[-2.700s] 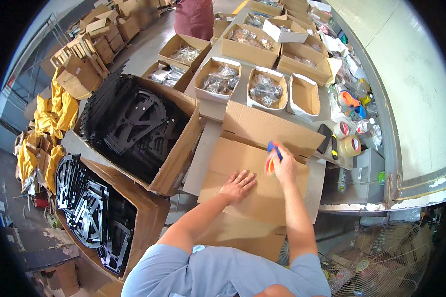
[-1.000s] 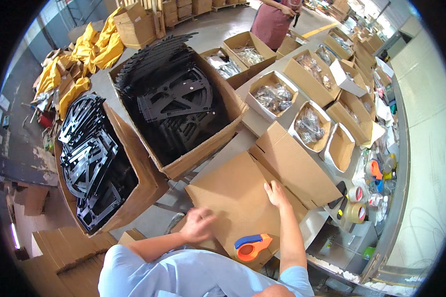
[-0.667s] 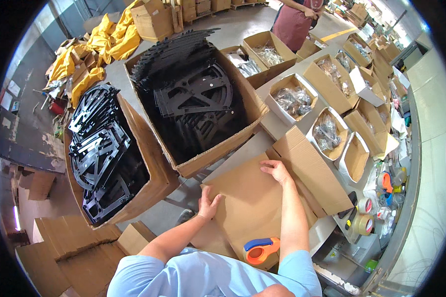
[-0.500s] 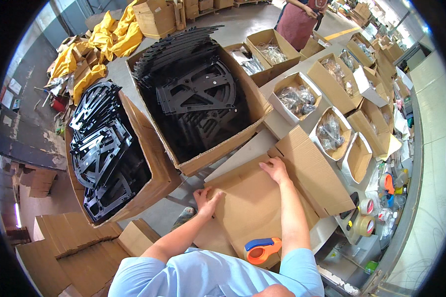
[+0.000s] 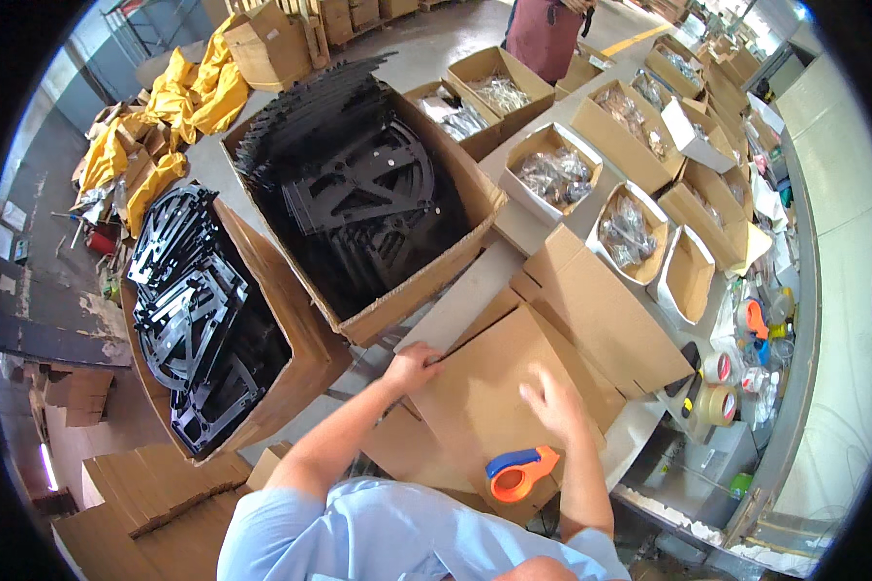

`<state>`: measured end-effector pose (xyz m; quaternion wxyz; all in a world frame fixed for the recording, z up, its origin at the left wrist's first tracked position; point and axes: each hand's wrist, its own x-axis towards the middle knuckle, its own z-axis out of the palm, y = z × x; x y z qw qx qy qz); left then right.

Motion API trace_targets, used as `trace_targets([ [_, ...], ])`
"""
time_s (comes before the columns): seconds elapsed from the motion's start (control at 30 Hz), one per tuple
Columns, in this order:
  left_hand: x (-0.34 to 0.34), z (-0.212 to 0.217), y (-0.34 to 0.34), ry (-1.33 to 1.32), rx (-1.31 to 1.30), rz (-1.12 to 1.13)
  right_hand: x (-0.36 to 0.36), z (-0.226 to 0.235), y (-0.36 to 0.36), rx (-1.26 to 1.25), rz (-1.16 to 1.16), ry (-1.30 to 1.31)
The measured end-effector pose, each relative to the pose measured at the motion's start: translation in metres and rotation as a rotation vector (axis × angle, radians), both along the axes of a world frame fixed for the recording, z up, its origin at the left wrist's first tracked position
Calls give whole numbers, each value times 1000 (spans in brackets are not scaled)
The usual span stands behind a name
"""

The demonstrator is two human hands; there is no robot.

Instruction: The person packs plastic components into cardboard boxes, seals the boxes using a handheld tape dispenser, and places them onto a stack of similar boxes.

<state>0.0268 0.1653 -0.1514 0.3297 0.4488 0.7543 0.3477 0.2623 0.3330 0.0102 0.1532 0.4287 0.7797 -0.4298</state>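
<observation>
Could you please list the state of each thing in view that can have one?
Cardboard box: flaps folded shut, lying flat on the bench.
Left hand: gripping the box's far left edge.
Right hand: blurred, open over the box top.
Tape dispenser: resting on the box's near edge, not held.
Large carton: open, full of black parts.
Small boxes: open, holding clear bags.
Tape rolls: lying on the bench.
</observation>
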Motion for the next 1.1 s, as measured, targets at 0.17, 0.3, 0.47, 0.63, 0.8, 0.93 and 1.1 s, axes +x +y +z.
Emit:
trace_targets([
  [0.17, 12, -9, 66, 151, 90, -65, 121, -43, -112, -5, 92, -90],
  [0.3, 20, -22, 84, -65, 45, 43, 91, -39, -146, 125, -196, -142],
  [0.47, 11, -29, 88, -128, 24, -11, 48, -34, -128, 270, -227, 213],
  [0.63, 13, -10, 83, -209, 19, 65, 5, -69, -67, 252, -238, 610],
  [0.8, 5, 1, 76, -906, -18, 241, -15, -83, -34, 303, -47, 689],
  [0.93, -11, 27, 69, -1413, -44, 164, -22, -82, -27, 282, 5, 709],
  [1.1, 3, 12, 79, -794, -48, 92, -24, -68, -30, 297, 63, 649],
])
